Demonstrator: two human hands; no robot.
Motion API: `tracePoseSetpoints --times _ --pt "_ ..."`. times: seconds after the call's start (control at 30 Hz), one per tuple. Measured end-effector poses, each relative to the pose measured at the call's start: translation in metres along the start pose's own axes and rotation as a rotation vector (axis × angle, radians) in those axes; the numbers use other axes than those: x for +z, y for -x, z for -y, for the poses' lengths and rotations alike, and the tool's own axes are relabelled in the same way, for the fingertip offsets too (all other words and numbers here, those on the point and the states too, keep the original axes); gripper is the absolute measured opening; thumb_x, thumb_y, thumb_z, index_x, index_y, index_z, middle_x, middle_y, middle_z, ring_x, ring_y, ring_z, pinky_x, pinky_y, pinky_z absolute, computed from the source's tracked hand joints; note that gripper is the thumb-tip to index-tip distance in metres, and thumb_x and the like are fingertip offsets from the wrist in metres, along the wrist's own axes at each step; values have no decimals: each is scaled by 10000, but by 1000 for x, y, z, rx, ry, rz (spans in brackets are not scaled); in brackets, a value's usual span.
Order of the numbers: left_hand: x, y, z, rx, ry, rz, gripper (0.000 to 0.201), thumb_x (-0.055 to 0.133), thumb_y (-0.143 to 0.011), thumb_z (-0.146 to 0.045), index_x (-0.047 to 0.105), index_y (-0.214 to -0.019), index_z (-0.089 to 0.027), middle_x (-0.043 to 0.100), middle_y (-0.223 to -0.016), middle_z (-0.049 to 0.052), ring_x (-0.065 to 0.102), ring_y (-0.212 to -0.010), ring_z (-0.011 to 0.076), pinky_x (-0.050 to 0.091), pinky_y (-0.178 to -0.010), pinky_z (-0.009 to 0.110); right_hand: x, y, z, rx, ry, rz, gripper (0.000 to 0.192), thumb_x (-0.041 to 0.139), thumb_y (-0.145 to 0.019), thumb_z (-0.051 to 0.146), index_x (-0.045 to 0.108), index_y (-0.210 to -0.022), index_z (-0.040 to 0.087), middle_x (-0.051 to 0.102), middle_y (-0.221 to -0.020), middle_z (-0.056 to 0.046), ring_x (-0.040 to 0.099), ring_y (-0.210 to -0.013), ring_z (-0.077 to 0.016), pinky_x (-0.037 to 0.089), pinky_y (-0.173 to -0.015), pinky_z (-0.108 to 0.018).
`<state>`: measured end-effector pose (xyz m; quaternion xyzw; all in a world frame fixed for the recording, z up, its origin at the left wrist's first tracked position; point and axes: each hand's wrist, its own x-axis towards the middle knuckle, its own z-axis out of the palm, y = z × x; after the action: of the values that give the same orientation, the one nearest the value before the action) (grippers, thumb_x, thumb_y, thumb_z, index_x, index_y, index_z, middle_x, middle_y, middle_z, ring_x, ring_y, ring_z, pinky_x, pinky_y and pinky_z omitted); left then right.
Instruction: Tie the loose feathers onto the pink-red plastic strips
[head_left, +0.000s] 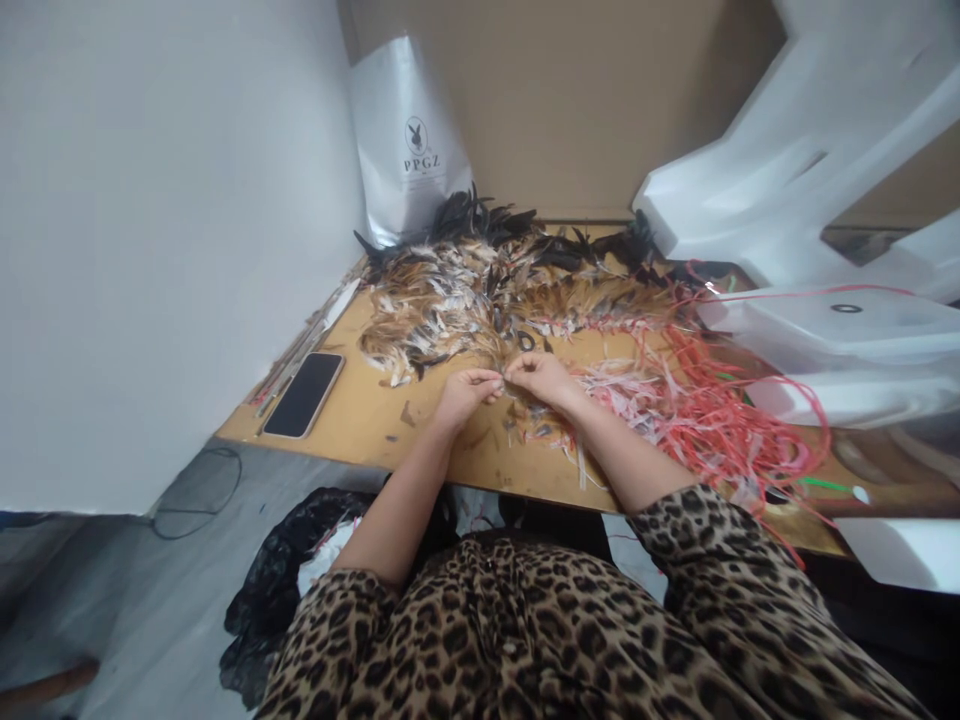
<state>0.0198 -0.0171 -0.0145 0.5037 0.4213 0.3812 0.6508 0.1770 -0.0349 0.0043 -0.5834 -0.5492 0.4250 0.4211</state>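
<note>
Hands meet at the centre of the frame, low over a wooden table (360, 425): the left hand (466, 391) and the right hand (541, 377) come together fingertip to fingertip, both with fingers pressed together, pinching something small between them right at the near edge of a feather pile (480, 290). What exactly sits in that pinch is too small to tell, though it looks like a feather or a few from the heap. The pile spreads across the middle of the frame, brown and white close to the hands, black tips further back toward the top. To the right of the right hand, a tangle of red strings (712, 400) sprawls over the table, mixed with pale strips, touching the feathers. At centre left, a phone (304, 394) lies flat, screen dark, well apart from the left hand, with thin sticks just beside it along the wall. Upper centre, a white bag (405, 140) stands behind the feathers. At upper right, white foam pieces (810, 150) lean over the table. Along the bottom, leopard-print sleeves cover both forearms' upper part.
</note>
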Motion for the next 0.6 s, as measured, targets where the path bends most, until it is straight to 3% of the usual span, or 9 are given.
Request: tracePoseSetpoints --times 0.43,0.6 --pt "4 -1 -1 -33 79 -87 208 694 -571 -170 646 -753 -81 627 -572 30 547 -507 70 446 -558 218 10 3 -4 -4 -68 22 258 625 -626 391 590 -673 140 536 -489 16 396 -414 -65 277 -408 -197" --pt "6 -1 -2 -43 40 -86 184 690 -573 -159 648 -735 -82 623 -563 29 543 -496 73 455 -560 228 10 2 -7 -61 -37 3 216 625 -620 346 602 -660 136 593 -558 -13 480 -485 -89 362 -484 -217"
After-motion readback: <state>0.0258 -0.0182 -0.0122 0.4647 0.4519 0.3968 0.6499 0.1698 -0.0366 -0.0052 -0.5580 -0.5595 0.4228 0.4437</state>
